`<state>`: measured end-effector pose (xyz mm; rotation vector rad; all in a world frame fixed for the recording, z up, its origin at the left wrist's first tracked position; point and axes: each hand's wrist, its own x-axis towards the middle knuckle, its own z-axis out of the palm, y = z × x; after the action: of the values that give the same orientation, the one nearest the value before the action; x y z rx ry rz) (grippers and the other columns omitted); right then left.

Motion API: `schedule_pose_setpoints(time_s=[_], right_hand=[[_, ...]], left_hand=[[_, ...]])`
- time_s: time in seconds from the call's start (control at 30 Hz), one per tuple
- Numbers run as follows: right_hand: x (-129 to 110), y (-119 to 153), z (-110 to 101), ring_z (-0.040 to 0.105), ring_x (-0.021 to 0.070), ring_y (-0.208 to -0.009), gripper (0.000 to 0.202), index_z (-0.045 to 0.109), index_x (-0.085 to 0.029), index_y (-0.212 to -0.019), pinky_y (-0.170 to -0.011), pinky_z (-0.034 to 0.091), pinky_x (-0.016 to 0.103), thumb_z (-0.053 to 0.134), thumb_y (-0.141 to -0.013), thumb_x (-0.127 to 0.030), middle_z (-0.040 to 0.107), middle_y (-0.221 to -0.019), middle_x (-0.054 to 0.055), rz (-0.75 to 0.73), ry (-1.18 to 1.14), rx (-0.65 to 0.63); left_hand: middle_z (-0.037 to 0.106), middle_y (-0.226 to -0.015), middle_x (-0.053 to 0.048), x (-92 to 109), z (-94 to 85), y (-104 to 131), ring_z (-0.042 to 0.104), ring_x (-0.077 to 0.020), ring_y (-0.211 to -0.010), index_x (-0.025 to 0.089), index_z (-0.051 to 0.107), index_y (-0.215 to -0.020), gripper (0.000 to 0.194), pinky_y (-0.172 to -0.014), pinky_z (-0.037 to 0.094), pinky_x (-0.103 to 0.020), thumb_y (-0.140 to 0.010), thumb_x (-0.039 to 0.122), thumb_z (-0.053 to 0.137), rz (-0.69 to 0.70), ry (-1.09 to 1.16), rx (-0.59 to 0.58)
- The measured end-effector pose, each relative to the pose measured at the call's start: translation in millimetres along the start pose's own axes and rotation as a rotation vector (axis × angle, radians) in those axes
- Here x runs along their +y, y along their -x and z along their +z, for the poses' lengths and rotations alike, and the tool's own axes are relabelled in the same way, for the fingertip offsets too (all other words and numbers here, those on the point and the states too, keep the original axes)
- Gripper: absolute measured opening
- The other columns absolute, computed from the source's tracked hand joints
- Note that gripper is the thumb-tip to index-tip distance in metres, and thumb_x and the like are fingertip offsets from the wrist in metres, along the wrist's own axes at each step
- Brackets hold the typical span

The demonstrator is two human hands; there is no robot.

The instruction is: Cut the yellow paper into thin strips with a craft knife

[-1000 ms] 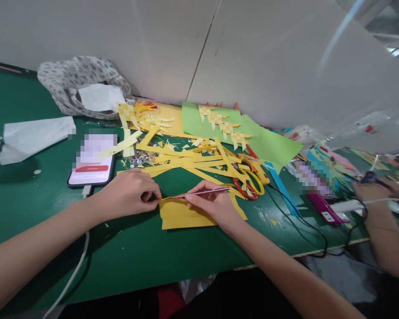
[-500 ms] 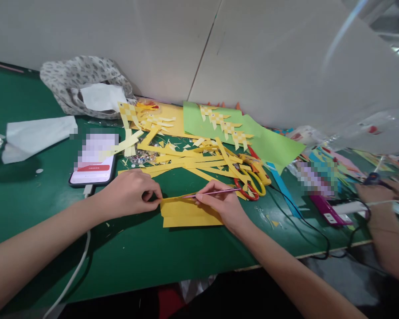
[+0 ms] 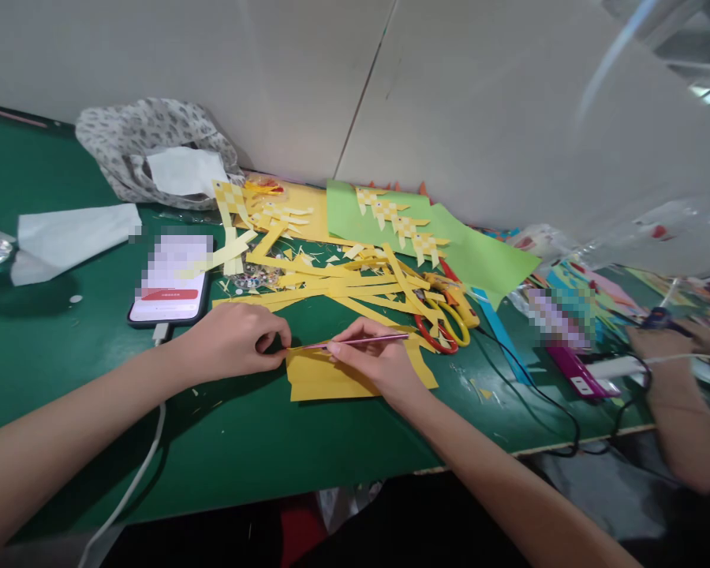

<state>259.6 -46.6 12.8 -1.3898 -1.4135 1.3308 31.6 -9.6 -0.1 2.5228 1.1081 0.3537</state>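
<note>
A folded sheet of yellow paper (image 3: 337, 379) lies on the green table, its upper edge a narrow fold. My left hand (image 3: 237, 341) pinches its upper left corner between thumb and fingertips. My right hand (image 3: 382, 359) is closed on a slim pink pen-like tool (image 3: 372, 339), held almost level along the upper edge. The tool's tip points left, close to my left fingertips, and appears tucked at the fold. Its exact kind does not show. My right hand hides part of the sheet's right side.
Behind the sheet lie yellow paper strips (image 3: 331, 282), scissors (image 3: 458, 325) and a yellow glue gun (image 3: 458, 296). Woven paper fish (image 3: 399, 221) rest on green card (image 3: 479, 252). At left are a phone (image 3: 169, 288) with a white cable and a cloth bag (image 3: 147, 150). A co-worker's arm (image 3: 674, 402) is at right.
My right hand has slid left with the pink tool along the paper's upper edge, towards my left hand. More of the sheet's right end shows. My left hand keeps its pinch.
</note>
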Motion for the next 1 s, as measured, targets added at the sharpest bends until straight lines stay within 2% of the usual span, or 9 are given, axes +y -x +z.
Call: schedule_pose_setpoints(time_s=[0.23,0.57,0.87,1.0], right_hand=[[-1,0,1,0.06,0.0149,-0.059,0.022,0.063,-0.019,-0.067,-0.061,0.048,0.031,0.077,-0.064,-0.036,0.066,-0.064,0.001,0.035,0.001,-0.007],[11,-3,-25,0.063,0.0159,-0.061,0.022,0.062,-0.02,-0.064,-0.064,0.05,0.032,0.08,-0.062,-0.033,0.067,-0.064,0.001,-0.018,-0.045,0.077],[2,0,1,0.063,0.0162,-0.064,0.025,0.061,-0.021,-0.066,-0.063,0.05,0.031,0.078,-0.064,-0.039,0.067,-0.066,0.001,-0.035,-0.025,0.012],[5,-1,4,0.061,0.0152,-0.062,0.026,0.061,-0.021,-0.066,-0.061,0.048,0.03,0.08,-0.062,-0.039,0.067,-0.066,0.001,-0.021,-0.038,0.006]], left_hand=[[0.057,-0.057,0.004,2,-0.9,-1,0.049,-0.0109,-0.054,0.024,0.069,-0.079,0.014,-0.05,0.027,-0.022,-0.074,0.025,0.056,0.0,-0.009,-0.01],[0.056,-0.056,0.003,1,0.7,1,0.05,-0.0103,-0.054,0.025,0.071,-0.081,0.016,-0.049,0.028,-0.021,-0.075,0.027,0.057,-0.008,-0.027,0.007],[0.055,-0.056,0.004,-5,-0.8,0,0.047,-0.0094,-0.051,0.026,0.072,-0.083,0.016,-0.048,0.027,-0.021,-0.077,0.029,0.058,0.021,0.022,0.002],[0.054,-0.056,0.004,-8,-2.9,0,0.048,-0.0091,-0.051,0.026,0.073,-0.085,0.017,-0.047,0.027,-0.021,-0.078,0.028,0.057,0.043,0.036,-0.023]])
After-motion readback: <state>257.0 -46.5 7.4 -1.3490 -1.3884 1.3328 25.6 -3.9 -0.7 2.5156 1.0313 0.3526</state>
